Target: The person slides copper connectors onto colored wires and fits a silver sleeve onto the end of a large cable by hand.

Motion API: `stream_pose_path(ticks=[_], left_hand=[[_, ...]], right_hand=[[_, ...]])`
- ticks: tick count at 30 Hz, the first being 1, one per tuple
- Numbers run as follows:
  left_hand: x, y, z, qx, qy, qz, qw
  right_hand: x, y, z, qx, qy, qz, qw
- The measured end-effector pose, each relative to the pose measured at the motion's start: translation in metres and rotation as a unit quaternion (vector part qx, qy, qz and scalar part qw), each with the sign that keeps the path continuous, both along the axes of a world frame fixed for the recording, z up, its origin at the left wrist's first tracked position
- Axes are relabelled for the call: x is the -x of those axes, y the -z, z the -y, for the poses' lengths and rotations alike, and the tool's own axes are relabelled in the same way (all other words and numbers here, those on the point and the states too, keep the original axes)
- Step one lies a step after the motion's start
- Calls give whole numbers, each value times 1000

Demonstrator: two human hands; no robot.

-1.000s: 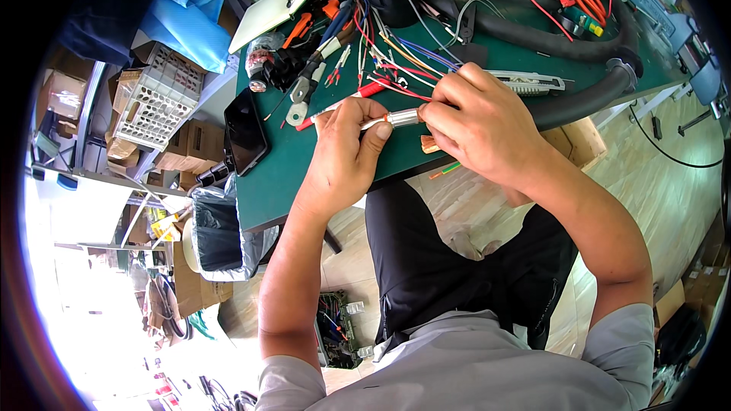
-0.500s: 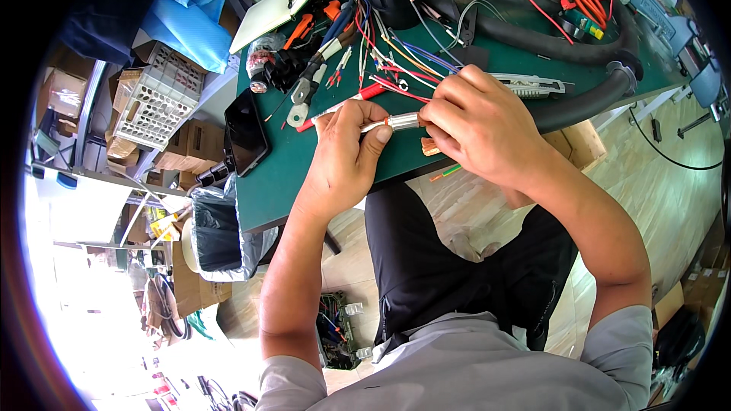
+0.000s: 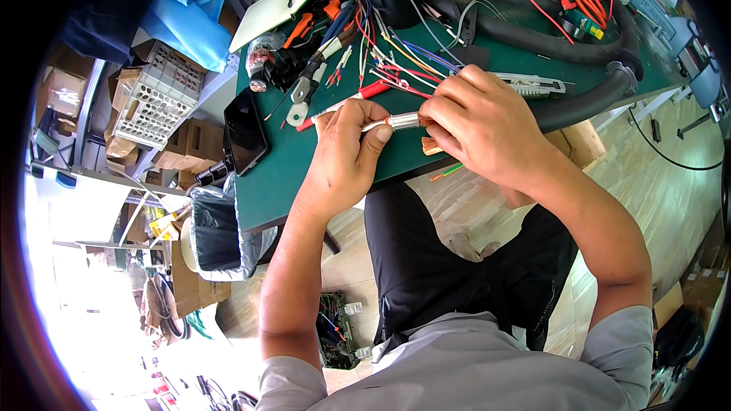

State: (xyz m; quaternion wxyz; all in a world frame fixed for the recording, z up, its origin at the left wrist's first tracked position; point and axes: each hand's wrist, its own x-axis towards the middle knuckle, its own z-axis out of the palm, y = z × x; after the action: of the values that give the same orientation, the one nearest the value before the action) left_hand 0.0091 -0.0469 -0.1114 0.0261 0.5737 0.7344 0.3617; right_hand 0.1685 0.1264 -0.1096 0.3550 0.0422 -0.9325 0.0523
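Observation:
Over the green table's near edge, my left hand (image 3: 349,141) is closed, thumb and fingers pinching the left end of a silver metal sleeve (image 3: 405,122), by a white part with an orange band. My right hand (image 3: 480,122) is closed at the sleeve's other end, around bare copper strands (image 3: 424,119); its fingers partly hide them. Below the right fingers a thick copper cable end (image 3: 432,146) sticks out. Just beyond my hands lie a red cable (image 3: 373,90) and a silver ring lug (image 3: 298,113). Thin wires with stripped or red tips fan out there.
A utility knife (image 3: 533,85) and a thick black hose (image 3: 586,110) lie to the right. At left are a black phone-like device (image 3: 246,133), orange-handled tools (image 3: 299,30) and a lined bin (image 3: 217,232) beside the green table (image 3: 285,190). A white crate (image 3: 161,97) stands farther left.
Both hands keep nearly the same grip and place. Beyond the right fingers, a few thin wire ends have shifted slightly.

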Motion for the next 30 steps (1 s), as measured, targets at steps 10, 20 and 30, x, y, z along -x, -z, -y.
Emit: stream_pose_path(ticks=[10, 20, 30], left_hand=[[-1, 0, 0, -10, 5, 5, 1000], [-1, -3, 3, 39, -8, 17, 999], [-1, 0, 2, 38, -11, 3, 999]], right_hand=[[-2, 0, 1, -57, 7, -15, 998], [-1, 4, -1, -46, -6, -31, 998], [0, 5, -1, -44, -9, -41, 998]])
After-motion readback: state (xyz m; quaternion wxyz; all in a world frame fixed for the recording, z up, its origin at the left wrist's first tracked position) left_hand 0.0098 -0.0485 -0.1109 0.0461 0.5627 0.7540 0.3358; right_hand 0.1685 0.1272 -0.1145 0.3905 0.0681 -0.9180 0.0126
